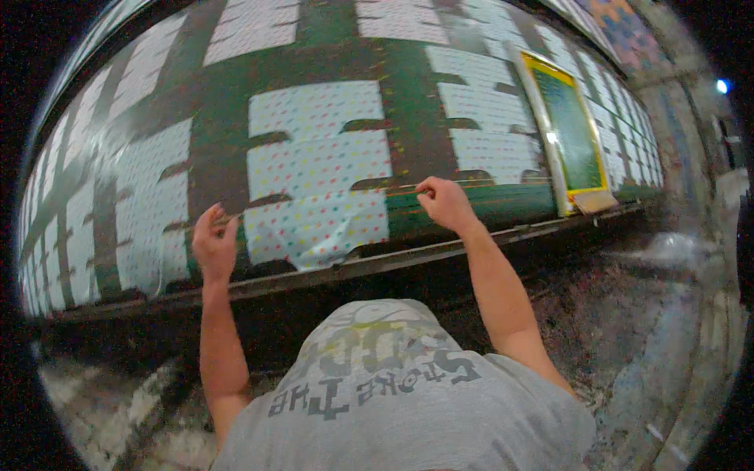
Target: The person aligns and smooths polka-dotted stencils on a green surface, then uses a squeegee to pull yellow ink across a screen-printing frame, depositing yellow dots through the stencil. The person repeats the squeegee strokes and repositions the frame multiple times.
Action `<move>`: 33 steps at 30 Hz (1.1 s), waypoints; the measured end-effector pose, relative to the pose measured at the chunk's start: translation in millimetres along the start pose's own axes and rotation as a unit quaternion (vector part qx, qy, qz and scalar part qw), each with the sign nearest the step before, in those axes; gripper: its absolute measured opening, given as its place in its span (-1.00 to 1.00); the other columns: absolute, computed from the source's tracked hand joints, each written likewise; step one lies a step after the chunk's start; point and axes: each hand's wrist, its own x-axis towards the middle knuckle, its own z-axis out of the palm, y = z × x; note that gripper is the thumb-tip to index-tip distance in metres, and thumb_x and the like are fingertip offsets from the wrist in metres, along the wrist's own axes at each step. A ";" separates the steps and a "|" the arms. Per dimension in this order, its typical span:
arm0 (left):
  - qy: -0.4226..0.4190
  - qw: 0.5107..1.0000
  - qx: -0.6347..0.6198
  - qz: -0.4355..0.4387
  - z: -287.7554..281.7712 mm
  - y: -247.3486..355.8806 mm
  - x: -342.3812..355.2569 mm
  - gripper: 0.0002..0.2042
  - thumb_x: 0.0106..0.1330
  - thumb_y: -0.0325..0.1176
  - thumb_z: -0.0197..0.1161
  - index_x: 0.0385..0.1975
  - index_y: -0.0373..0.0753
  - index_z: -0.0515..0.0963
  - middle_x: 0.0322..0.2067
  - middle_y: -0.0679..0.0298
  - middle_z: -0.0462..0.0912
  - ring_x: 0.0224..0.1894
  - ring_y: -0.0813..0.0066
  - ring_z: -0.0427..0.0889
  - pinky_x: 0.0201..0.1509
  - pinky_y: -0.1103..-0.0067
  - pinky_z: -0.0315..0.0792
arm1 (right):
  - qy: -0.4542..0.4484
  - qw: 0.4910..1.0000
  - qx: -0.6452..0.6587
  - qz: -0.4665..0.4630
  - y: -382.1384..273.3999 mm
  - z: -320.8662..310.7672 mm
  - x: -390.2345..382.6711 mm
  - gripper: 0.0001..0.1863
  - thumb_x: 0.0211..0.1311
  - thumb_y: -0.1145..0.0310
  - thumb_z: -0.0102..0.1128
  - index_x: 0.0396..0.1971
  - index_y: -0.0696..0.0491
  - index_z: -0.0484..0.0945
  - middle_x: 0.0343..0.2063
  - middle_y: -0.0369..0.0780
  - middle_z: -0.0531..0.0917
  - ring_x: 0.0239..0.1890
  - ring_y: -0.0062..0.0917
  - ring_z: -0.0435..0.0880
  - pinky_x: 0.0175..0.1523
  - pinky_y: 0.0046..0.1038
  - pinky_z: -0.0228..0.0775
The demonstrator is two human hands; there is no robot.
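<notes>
A white piece with coloured dots, apparently fabric, lies in front of me on the long dark green table; its near end is wrinkled and reaches the table's front edge. Just left of that piece is my left hand, raised with thumb and fingers drawn together. Further right, my right hand is closed over a bare green strip, its fingertips pinched. Whatever either hand holds is too small or blurred to make out. A thin orange line runs across the table to the right of my right hand.
More dotted white pieces with curved notches lie in rows along the table. On the right stands a yellow-edged frame with a green mesh. A ledge runs along the table's near side, above a worn, stained floor.
</notes>
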 end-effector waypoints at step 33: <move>-0.068 0.929 0.252 0.261 416.3 253.4 -66.8 -0.30 0.45 -0.04 0.38 0.46 -0.34 0.40 0.52 -0.03 0.37 0.59 -0.19 0.25 0.67 -0.05 0.12 | 0.167 0.955 -0.217 0.113 309.5 -298.8 418.2 -0.73 0.40 0.28 0.30 -0.12 0.11 0.85 0.01 0.03 0.85 0.09 -0.05 0.87 0.11 0.01 0.77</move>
